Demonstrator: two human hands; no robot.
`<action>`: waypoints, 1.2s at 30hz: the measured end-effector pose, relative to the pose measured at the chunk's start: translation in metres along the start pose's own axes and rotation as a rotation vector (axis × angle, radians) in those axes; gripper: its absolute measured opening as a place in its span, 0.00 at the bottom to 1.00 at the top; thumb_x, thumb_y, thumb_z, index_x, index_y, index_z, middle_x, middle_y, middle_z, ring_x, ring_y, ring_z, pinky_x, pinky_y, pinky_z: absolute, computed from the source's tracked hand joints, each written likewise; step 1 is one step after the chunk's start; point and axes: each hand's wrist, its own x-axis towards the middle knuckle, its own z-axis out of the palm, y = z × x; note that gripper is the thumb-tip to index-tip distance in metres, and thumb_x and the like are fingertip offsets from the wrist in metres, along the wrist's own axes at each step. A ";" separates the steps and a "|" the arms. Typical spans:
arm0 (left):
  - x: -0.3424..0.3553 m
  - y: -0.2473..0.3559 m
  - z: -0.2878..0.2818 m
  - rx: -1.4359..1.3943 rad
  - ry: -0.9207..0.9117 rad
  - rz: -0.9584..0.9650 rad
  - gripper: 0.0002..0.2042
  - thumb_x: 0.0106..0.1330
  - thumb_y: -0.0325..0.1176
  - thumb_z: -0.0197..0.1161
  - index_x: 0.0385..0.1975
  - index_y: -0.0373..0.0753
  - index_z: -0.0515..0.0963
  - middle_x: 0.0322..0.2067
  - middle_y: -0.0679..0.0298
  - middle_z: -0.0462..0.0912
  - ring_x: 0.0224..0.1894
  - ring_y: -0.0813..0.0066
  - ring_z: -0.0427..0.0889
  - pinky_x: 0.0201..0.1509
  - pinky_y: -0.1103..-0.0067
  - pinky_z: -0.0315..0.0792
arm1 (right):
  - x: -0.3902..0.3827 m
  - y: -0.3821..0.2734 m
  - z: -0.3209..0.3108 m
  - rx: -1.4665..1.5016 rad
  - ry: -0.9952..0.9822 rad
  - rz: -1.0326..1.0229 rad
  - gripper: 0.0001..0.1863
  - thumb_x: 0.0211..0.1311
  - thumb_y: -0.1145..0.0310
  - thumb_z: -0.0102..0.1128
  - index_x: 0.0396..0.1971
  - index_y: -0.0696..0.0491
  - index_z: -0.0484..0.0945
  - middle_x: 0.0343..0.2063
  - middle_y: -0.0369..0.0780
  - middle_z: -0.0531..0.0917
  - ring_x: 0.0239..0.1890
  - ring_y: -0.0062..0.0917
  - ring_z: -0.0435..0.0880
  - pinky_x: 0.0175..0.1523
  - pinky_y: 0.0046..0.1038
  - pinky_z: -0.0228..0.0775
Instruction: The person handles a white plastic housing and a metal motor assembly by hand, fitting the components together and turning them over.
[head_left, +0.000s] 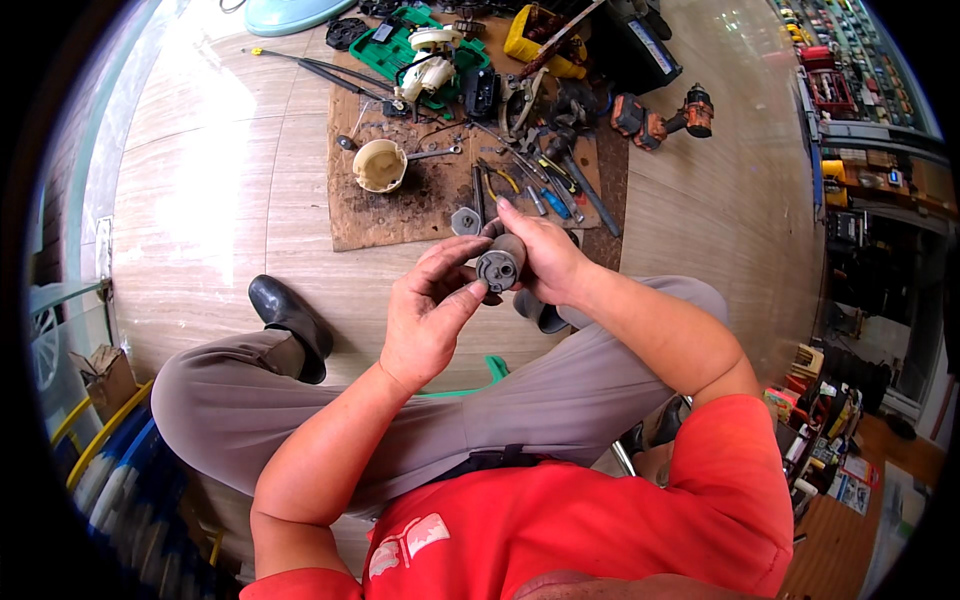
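Note:
Above my lap, both hands hold a short grey metal cylinder [496, 270], which looks like a small motor or pump. Its round end face, with a hole and raised ridges, is turned up toward me. The fingers and thumb of my left hand [425, 315] are bent round its left side, dark with grime. My right hand [550, 258] grips the cylinder's other side; some of its fingers are hidden behind the part. Just beyond my hands, a grey faceted disc [465, 221] lies on a stained cardboard sheet [358, 222].
On the cardboard are a cream cup [380, 167], a wrench [435, 153], yellow-handled pliers [503, 178] and a blue-handled screwdriver [555, 203]. Farther back sits a green case [400, 45] with a white plastic assembly [428, 75]. An orange-black cordless drill [690, 112] lies right.

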 end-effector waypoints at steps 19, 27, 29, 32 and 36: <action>-0.001 0.000 0.001 0.018 0.003 -0.005 0.19 0.60 0.18 0.59 0.53 0.30 0.76 0.56 0.59 0.71 0.43 0.78 0.77 0.49 0.78 0.78 | 0.003 0.004 -0.001 0.032 0.024 0.001 0.23 0.72 0.44 0.46 0.36 0.50 0.77 0.25 0.34 0.81 0.22 0.19 0.79 0.21 0.22 0.68; 0.000 -0.002 -0.003 0.107 -0.019 0.005 0.19 0.65 0.24 0.55 0.56 0.25 0.72 0.56 0.54 0.71 0.44 0.66 0.82 0.50 0.73 0.77 | 0.001 0.002 0.001 0.000 0.017 -0.015 0.24 0.72 0.43 0.44 0.36 0.50 0.77 0.25 0.34 0.80 0.20 0.18 0.78 0.18 0.20 0.64; -0.001 -0.001 -0.002 0.085 -0.014 0.005 0.19 0.66 0.24 0.54 0.56 0.25 0.71 0.56 0.53 0.71 0.43 0.66 0.82 0.50 0.73 0.77 | 0.002 0.003 -0.001 0.001 0.009 -0.018 0.24 0.72 0.43 0.44 0.36 0.50 0.77 0.24 0.34 0.80 0.20 0.18 0.77 0.18 0.20 0.64; -0.001 -0.002 -0.002 0.086 -0.013 0.003 0.19 0.66 0.24 0.54 0.56 0.24 0.71 0.56 0.53 0.71 0.43 0.65 0.82 0.50 0.73 0.77 | 0.002 0.003 -0.002 0.001 -0.003 -0.015 0.24 0.72 0.43 0.44 0.36 0.50 0.77 0.24 0.34 0.80 0.20 0.18 0.77 0.18 0.20 0.64; -0.001 -0.001 -0.003 0.095 -0.017 0.004 0.19 0.66 0.25 0.54 0.56 0.24 0.71 0.56 0.53 0.71 0.44 0.65 0.83 0.50 0.73 0.77 | 0.001 0.002 0.001 0.004 0.009 -0.014 0.24 0.72 0.43 0.45 0.36 0.50 0.77 0.24 0.34 0.80 0.20 0.18 0.77 0.18 0.20 0.64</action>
